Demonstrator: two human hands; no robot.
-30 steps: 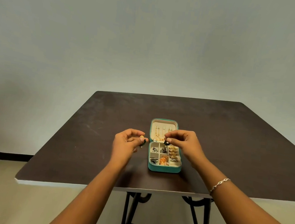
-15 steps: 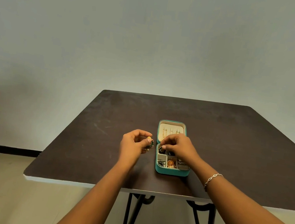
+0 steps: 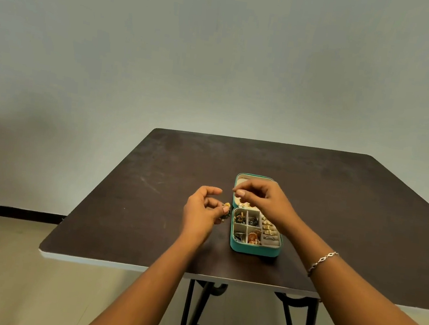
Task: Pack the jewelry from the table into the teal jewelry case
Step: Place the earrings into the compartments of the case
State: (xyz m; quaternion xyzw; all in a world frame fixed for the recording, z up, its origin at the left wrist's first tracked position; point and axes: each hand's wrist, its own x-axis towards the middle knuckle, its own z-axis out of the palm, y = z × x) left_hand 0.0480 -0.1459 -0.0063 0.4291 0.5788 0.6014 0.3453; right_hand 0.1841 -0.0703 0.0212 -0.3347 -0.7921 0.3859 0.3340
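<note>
Over the bench [image 3: 148, 208], left hand [image 3: 200, 216] pinches a gold earring [image 3: 226, 209] beside the teal case [image 3: 254, 250]. Right hand [image 3: 266, 202] curled above it, grip unclear.

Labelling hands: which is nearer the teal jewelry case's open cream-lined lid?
Right. The right hand is over the cream-lined lid; the left hand is left of the teal jewelry case.

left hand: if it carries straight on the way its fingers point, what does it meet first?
The left hand, pinching a small gold piece, points right: likely first the left wall of the teal jewelry case. Its height above the table is unclear.
</note>
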